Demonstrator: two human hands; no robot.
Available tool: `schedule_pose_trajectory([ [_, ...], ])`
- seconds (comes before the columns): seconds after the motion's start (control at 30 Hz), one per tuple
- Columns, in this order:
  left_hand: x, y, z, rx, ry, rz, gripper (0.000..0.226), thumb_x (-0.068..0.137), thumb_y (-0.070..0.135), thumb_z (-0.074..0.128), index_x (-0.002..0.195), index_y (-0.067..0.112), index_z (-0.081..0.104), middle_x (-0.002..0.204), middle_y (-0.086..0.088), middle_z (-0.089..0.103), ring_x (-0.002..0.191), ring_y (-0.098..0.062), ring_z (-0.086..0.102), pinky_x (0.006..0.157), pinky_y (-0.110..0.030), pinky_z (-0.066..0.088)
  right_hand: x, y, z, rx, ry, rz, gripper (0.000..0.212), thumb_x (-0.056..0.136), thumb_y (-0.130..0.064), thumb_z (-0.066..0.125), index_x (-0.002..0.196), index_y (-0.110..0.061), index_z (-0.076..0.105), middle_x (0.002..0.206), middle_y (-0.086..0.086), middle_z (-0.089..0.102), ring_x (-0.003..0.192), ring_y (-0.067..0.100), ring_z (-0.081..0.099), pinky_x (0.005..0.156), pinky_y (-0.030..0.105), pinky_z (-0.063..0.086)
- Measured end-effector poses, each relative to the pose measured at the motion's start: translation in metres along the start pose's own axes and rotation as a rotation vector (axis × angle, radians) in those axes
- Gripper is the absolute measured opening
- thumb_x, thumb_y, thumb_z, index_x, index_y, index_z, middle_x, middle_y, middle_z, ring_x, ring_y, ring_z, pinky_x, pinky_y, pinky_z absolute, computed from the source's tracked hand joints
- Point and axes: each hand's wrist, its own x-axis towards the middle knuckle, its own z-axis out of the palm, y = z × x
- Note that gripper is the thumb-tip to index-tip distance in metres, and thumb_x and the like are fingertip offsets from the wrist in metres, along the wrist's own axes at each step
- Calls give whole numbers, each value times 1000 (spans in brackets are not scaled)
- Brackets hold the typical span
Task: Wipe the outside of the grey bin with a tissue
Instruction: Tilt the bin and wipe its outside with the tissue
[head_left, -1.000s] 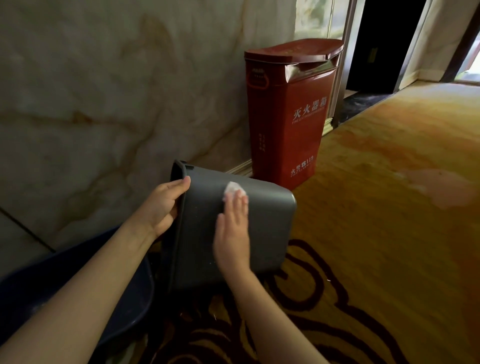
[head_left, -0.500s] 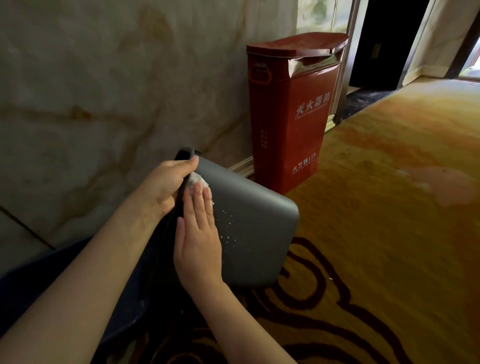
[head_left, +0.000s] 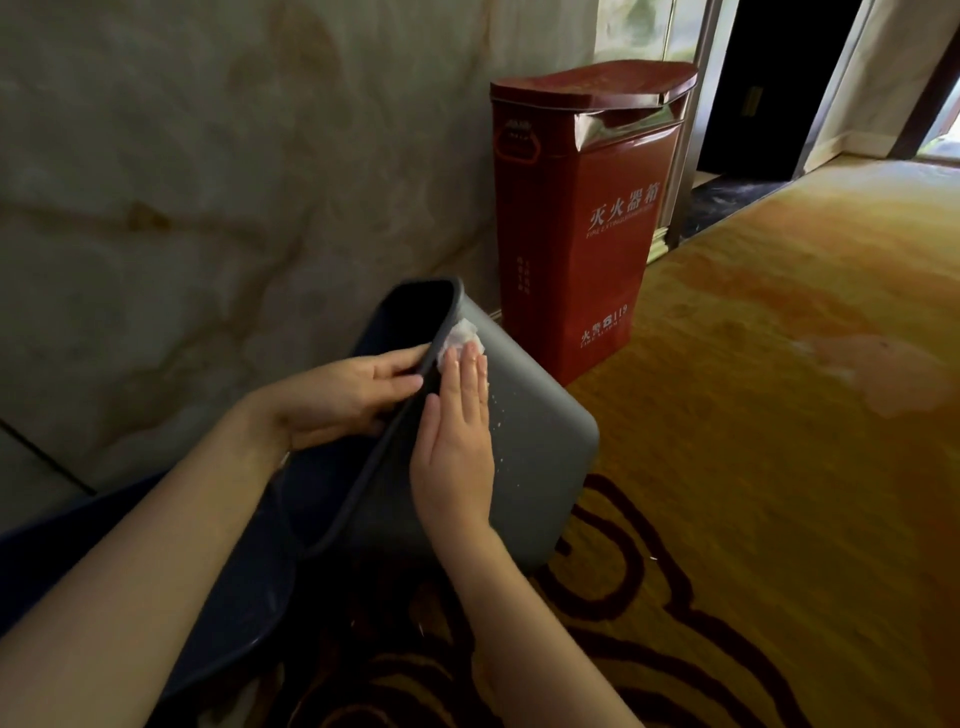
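Observation:
The grey bin (head_left: 540, 441) lies tipped on its side over the carpet, its open mouth turned to the left. My left hand (head_left: 337, 400) grips the bin's rim, fingers curled over the edge. My right hand (head_left: 457, 441) lies flat on the bin's outer side, fingers pressing a crumpled white tissue (head_left: 460, 335) against the wall near the rim. Small white specks dot the bin's side beside my right hand.
A tall red fire-extinguisher box (head_left: 582, 208) stands against the marble wall (head_left: 208, 182) just behind the bin. A dark blue basin (head_left: 218, 613) sits under my left arm. Yellow patterned carpet (head_left: 779, 415) stretches right; a dark doorway (head_left: 769, 83) is at the back.
My right hand slid the tissue from the middle of the bin's side to the rim. The bin tilted so its mouth shows, and my left hand's grip shifted along the rim.

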Motion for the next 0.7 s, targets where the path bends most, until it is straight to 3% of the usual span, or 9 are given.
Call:
schedule_pose_trajectory([
  [0.17, 11, -15, 6, -35, 232, 97, 58, 90, -4, 43, 130, 38, 39, 115, 6, 65, 108, -5, 62, 85, -20, 53, 10, 24, -1, -15, -31, 23, 48, 101, -21, 29, 146, -16, 17, 152, -9, 4, 143, 4, 0, 116, 19, 2],
  [0.27, 12, -17, 2, -75, 250, 87, 54, 90, -5, 42, 119, 41, 45, 103, 10, 72, 99, -4, 66, 75, -18, 55, 8, 46, -3, -5, 13, 122, 48, 100, -21, 29, 147, -16, 18, 155, -5, 10, 143, 4, 2, 115, 20, 4],
  [0.5, 5, -24, -11, -87, 312, 54, 57, 89, -2, 45, 134, 32, 36, 100, 10, 74, 97, -7, 67, 74, -19, 55, 7, 120, -20, 31, 14, 608, 47, 102, -24, 24, 147, -17, 15, 158, -1, 10, 143, 8, 4, 115, 25, 2],
  [0.63, 1, -30, -20, -97, 347, 47, 57, 89, -2, 45, 136, 28, 35, 98, 9, 74, 95, -6, 68, 73, -19, 56, 4, 139, -24, 77, 32, 788, 49, 102, -25, 24, 148, -17, 11, 158, 0, 9, 144, 13, 5, 115, 32, 7],
  [0.7, -1, -34, -24, -100, 375, 49, 56, 89, -2, 45, 136, 27, 36, 98, 8, 74, 94, -6, 68, 72, -19, 56, 5, 137, -21, 78, 34, 783, 49, 102, -25, 23, 148, -17, 10, 158, 0, 7, 144, 13, 4, 115, 31, 6],
])
